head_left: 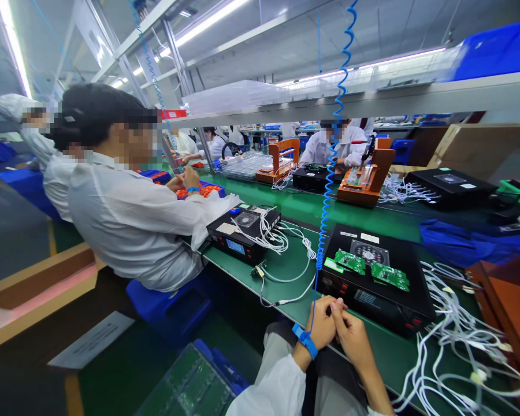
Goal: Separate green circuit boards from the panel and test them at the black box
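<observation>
The left hand (323, 323) and right hand (351, 334) meet, fingers curled, at the green bench (390, 352); whether they grip anything is unclear. Just beyond, green, component-dotted circuit boards (390, 276) lie atop a black box (404, 245) bearing white labels (370, 237) too small to read.

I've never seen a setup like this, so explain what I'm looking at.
This picture comes from a camera on a person's head, looking forward and down. There's no robot: the left hand and right hand, low in view, are that person's own bare hands. They touch; whether anything is held, I can't tell. The left one wears a blue strap joined to a coiled cord. On the green table, the nearest black box carries two circuit boards; white cables lie beside it.
</observation>
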{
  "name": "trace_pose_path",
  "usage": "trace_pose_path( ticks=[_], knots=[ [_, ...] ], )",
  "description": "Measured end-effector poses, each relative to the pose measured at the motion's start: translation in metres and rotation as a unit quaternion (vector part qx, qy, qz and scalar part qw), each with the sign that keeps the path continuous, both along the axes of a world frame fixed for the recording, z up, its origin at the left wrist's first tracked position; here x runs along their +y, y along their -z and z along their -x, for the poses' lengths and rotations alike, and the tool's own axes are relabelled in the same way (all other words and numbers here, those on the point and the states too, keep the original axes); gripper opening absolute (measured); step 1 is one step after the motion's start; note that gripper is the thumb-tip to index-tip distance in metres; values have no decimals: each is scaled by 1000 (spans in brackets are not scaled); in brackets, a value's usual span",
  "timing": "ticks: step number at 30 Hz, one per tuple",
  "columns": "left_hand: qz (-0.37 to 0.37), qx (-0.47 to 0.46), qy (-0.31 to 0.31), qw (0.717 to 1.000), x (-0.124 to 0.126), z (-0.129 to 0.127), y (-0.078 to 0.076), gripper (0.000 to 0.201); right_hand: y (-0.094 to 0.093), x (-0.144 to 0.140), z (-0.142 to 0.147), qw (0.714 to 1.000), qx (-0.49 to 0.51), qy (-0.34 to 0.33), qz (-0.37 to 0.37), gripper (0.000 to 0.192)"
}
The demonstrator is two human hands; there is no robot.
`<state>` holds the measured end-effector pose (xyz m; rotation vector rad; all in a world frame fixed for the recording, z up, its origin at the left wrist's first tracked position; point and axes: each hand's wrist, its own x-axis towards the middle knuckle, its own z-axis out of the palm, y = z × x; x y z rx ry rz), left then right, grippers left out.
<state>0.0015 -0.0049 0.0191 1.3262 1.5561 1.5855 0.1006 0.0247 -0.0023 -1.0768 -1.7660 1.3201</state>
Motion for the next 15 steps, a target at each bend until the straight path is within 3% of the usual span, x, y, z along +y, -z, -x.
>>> trace_pose_path(
  ticks=[8, 15],
  knots=[
    [8, -10, 6, 1000, 0, 0, 0, 42, -9, -4, 2, 1000, 9, -1, -26, 60],
    [14, -12, 20, 1000, 2, 2, 5, 42, -4, -4, 3, 999, 15, 12, -44, 59]
  ],
)
